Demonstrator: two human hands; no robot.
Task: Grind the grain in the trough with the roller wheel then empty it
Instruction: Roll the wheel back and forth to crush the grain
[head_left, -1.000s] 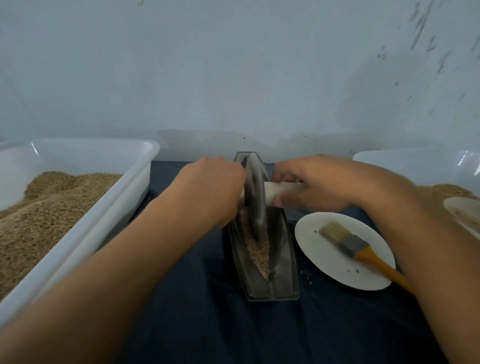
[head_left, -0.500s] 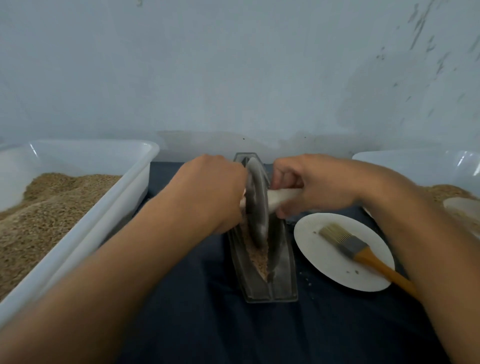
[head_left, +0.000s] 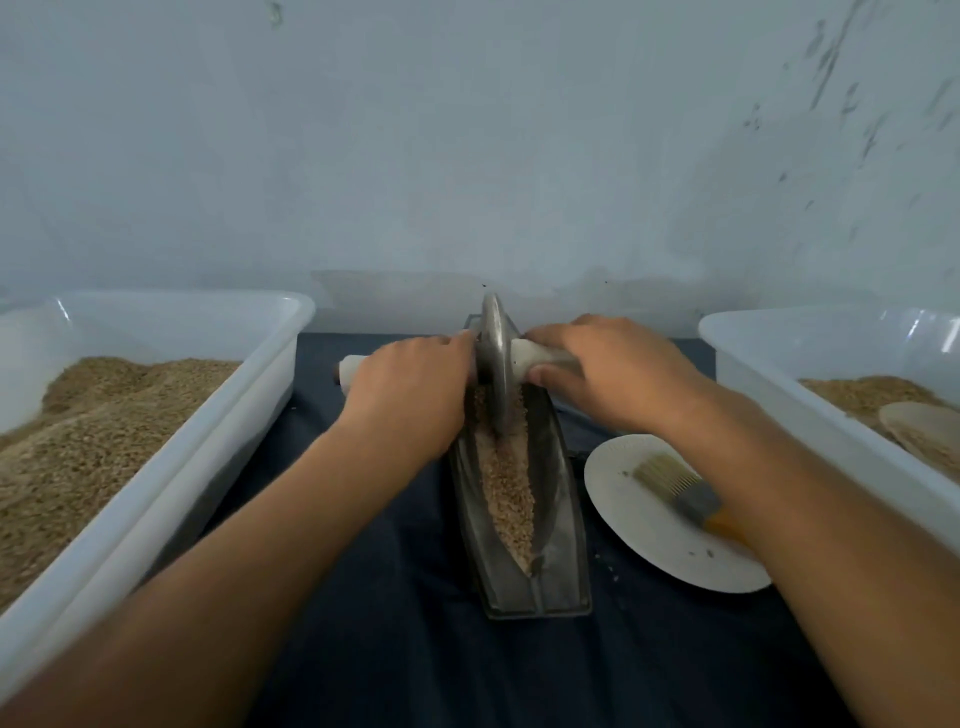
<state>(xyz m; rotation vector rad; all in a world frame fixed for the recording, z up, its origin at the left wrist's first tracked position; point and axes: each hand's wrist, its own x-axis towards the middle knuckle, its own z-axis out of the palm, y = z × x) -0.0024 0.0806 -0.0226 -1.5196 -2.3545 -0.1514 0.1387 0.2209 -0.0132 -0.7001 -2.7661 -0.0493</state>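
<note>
Fingers (head_left: 550, 375) of both hands grip the roller wheel's (head_left: 493, 364) handle — bins (head_left: 249, 364), plate (head_left: 623, 525) and brush (head_left: 675, 486) flank the trough (head_left: 550, 519).

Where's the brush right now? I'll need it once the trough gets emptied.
In the head view the brush lies on the white plate, right of the trough and just under the right forearm, bristles pointing toward the trough.
</note>
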